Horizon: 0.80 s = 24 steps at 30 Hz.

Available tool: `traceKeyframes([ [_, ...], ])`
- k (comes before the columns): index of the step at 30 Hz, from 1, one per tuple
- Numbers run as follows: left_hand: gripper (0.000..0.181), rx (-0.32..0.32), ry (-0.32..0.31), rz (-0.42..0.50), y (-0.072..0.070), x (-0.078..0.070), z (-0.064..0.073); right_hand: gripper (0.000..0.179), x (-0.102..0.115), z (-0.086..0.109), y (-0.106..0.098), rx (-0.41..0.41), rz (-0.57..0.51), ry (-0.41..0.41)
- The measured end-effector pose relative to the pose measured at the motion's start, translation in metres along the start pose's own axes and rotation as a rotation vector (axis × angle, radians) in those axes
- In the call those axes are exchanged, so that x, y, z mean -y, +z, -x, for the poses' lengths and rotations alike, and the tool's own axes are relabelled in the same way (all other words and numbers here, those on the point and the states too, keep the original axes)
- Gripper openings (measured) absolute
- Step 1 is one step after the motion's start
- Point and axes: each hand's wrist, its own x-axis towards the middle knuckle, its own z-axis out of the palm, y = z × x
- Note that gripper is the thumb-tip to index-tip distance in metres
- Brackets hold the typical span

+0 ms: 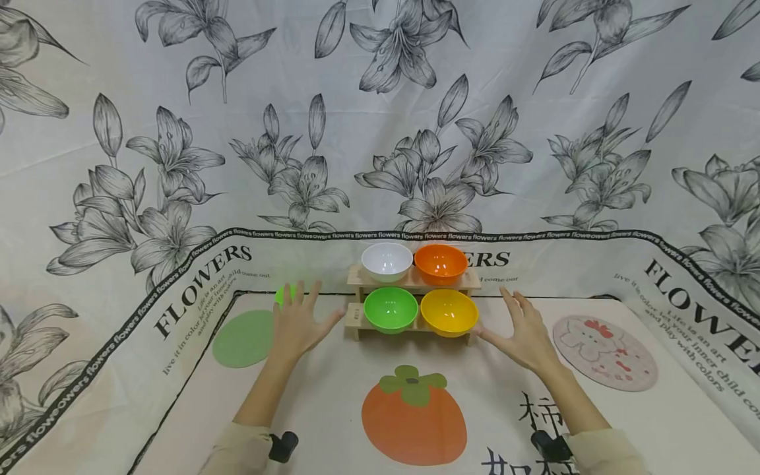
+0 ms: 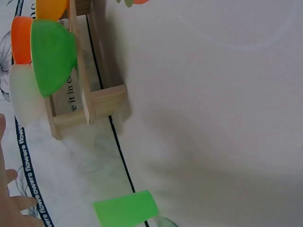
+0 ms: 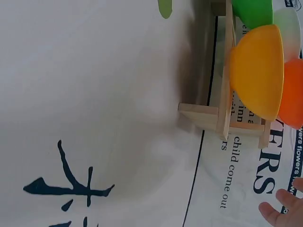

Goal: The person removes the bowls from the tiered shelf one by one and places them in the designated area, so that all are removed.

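Note:
A two-tier wooden rack (image 1: 354, 316) bears a white bowl (image 1: 386, 262) and an orange bowl (image 1: 441, 264) on its upper step. On the lower step sit a green bowl (image 1: 390, 310) and a yellow bowl (image 1: 449, 313). My left hand (image 1: 299, 326), fingers spread and empty, hovers to the left of the rack. Behind its fingers a bright green object (image 2: 125, 209), smooth and straight-sided, is partly hidden in the head view. To the rack's right, my right hand (image 1: 525, 336) is also spread and holds nothing, its thumb near the yellow bowl.
A round green mat (image 1: 243, 339) lies at the left of the table. On the right lies a round pink patterned mat (image 1: 605, 353). The white tablecloth carries a printed persimmon (image 1: 414, 422) in front of the rack. A flower-printed curtain (image 1: 439, 165) rises behind everything.

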Motion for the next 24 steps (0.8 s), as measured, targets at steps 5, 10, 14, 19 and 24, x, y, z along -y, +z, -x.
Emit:
traceKeyframes([
  [5, 0.074, -0.014, -0.018, 0.056, 0.017, -0.004, -0.003, 0.094, 0.003, -0.005, 0.013, 0.043, -0.184, -0.038],
  [10, 0.064, 0.013, -0.031, 0.191, 0.040, -0.005, -0.006, 0.091, 0.004, -0.009, 0.025, 0.059, -0.309, -0.040],
  [14, 0.057, 0.050, -0.027, 0.323, 0.060, -0.004, -0.007, 0.087, 0.005, -0.009, 0.035, 0.077, -0.375, -0.006],
  [19, 0.054, 0.059, -0.018, 0.406, 0.079, -0.005, -0.008, 0.086, 0.010, -0.009, 0.044, 0.092, -0.427, 0.030],
  [24, 0.055, 0.080, -0.033, 0.462, 0.088, -0.008, -0.010, 0.086, 0.012, -0.010, 0.052, 0.090, -0.483, 0.044],
])
